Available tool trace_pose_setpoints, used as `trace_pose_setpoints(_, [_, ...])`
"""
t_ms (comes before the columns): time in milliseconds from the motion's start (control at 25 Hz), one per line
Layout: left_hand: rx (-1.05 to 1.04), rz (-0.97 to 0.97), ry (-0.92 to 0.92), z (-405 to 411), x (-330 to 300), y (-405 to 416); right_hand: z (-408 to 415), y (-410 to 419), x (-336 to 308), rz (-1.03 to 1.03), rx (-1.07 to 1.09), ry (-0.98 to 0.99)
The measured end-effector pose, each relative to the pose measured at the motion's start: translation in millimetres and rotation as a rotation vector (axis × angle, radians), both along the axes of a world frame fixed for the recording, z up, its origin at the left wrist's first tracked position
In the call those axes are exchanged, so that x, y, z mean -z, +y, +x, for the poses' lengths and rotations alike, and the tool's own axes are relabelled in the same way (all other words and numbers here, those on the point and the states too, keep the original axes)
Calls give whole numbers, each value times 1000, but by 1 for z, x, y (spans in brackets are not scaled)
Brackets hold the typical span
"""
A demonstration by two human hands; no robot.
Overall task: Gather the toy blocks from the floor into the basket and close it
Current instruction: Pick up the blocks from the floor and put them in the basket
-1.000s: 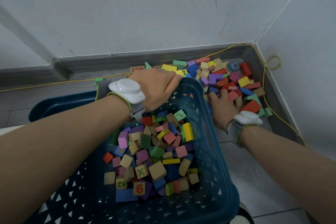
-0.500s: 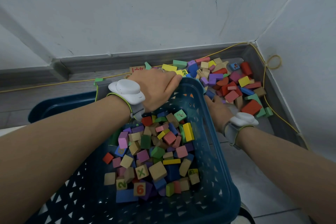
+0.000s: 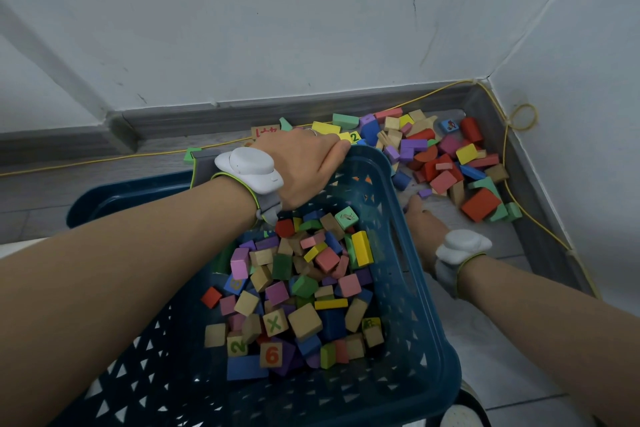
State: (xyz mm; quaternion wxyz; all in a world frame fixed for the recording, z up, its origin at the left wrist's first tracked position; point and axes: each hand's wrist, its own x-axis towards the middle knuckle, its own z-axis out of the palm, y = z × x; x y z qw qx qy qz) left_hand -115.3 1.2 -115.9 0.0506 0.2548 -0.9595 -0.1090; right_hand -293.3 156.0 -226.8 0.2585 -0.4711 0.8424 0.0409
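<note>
Low in the centre of the frame, the dark blue basket (image 3: 412, 291) holds a heap of coloured toy blocks (image 3: 298, 291). At its far rim the left hand (image 3: 304, 166) grips the edge, fingers curled over it. Right of the basket, the right hand (image 3: 420, 218) sits low against the outer wall; its fingers are hidden, so I cannot tell its state. Beyond, in the upper right, more blocks on the floor (image 3: 446, 156) lie piled in the corner, beside a yellow cord (image 3: 526, 215).
</note>
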Motion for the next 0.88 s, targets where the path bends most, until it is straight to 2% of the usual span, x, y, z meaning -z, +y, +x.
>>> trace_pose_setpoints(80, [-5,12,-6,0,0,0,3,5,-2,48,-51,19])
trace_pose_setpoints(160, [-2,14,-10,-1,0,0,2,2,1,44,-14,-2])
trace_pose_setpoints(320, [-3,12,-4,0,1,0,-5,2,12,-13,-5,4])
trace_pose_setpoints(440, [3,12,-19,-1,0,0,-20,8,31,-106,2,-70])
trace_pose_setpoints(520, [13,13,-17,-1,-1,0,-24,2,23,-243,232,-256])
trace_pose_setpoints(600, [16,18,-12,0,-2,0,-24,-12,-14,-429,553,-638])
trace_pose_setpoints(680, [12,27,-12,-1,-1,-1,-27,-27,-67,-595,687,-981])
trace_pose_setpoints(760, [5,19,-31,-2,-1,-1,-27,-37,-127,-644,569,-1164])
trace_pose_setpoints(880, [11,6,-56,-2,-3,-2,-19,-39,-198,-385,169,-1195])
